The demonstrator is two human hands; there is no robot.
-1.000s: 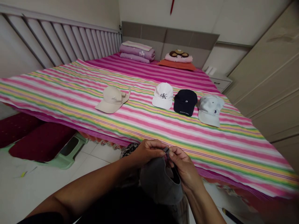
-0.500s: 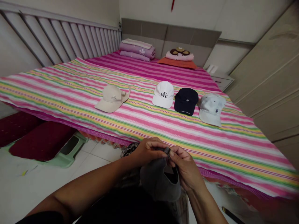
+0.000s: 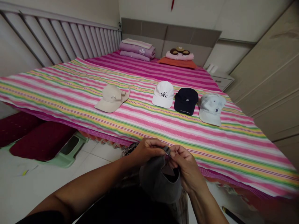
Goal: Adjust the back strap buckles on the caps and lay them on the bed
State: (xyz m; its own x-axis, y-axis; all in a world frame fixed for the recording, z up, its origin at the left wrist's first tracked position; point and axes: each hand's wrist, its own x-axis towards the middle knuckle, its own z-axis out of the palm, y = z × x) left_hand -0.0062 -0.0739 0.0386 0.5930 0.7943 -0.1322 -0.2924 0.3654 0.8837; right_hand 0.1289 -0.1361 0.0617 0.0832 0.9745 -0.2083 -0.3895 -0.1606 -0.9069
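Note:
A dark grey cap (image 3: 154, 180) hangs in front of my body, held by its back strap (image 3: 167, 150). My left hand (image 3: 150, 151) pinches the strap from the left, thumb and fingers closed. From the right, my right hand (image 3: 185, 163) grips the strap close to its buckle, fingers curled. Four-sided detail of the buckle is too small to make out. On the bed lie a beige cap (image 3: 111, 99) at the left, a white cap (image 3: 163, 94), a navy cap (image 3: 186, 101) and a pale blue cap (image 3: 212, 109) at the right.
The striped bedspread (image 3: 140, 121) covers the bed before me. Folded purple bedding (image 3: 135, 51) and a pink pillow (image 3: 178, 56) rest by the headboard (image 3: 149, 29). Red-topped stools (image 3: 44, 141) stand at the left; a nightstand (image 3: 221, 81) is at the far right.
Both hands stay on the grey cap's strap, with the fingers shifting slightly and more of the buckle showing. The caps on the bed have not moved.

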